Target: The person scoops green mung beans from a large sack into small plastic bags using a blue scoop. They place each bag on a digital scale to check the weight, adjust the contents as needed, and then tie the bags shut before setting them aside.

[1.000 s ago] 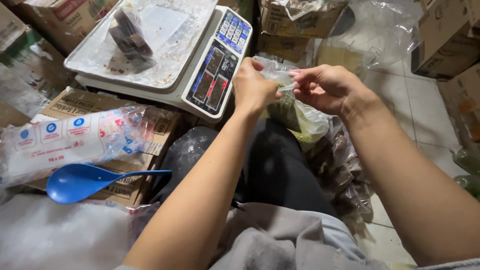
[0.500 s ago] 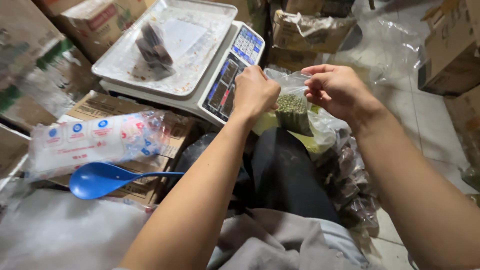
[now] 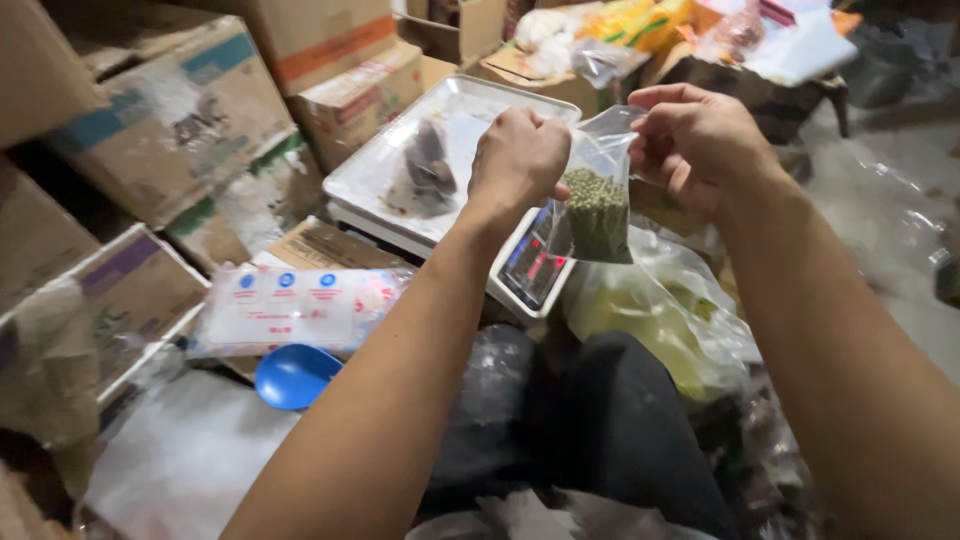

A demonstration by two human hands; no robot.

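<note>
My left hand [image 3: 518, 158] and my right hand [image 3: 694, 140] both pinch the top of a small clear plastic bag [image 3: 598, 195]. Small green beans fill the bag's lower half, and it hangs upright between my hands. Just behind and below it stands a digital weighing scale [image 3: 536, 265] whose steel tray [image 3: 372, 176] carries a dark packet [image 3: 428, 170]. A large clear sack of yellow-green contents [image 3: 640, 315] lies open under the bag, near my lap.
A blue plastic scoop [image 3: 295, 375] lies at the left beside a stack of flat plastic packets [image 3: 295, 308]. Cardboard boxes [image 3: 190, 120] crowd the left and the back. More bags and boxes [image 3: 620, 35] sit behind the scale. Bare floor shows at the right.
Both hands have lifted the small bag up, so the green beans now hang in plain view above the scale. My view has shifted to the right and back.
</note>
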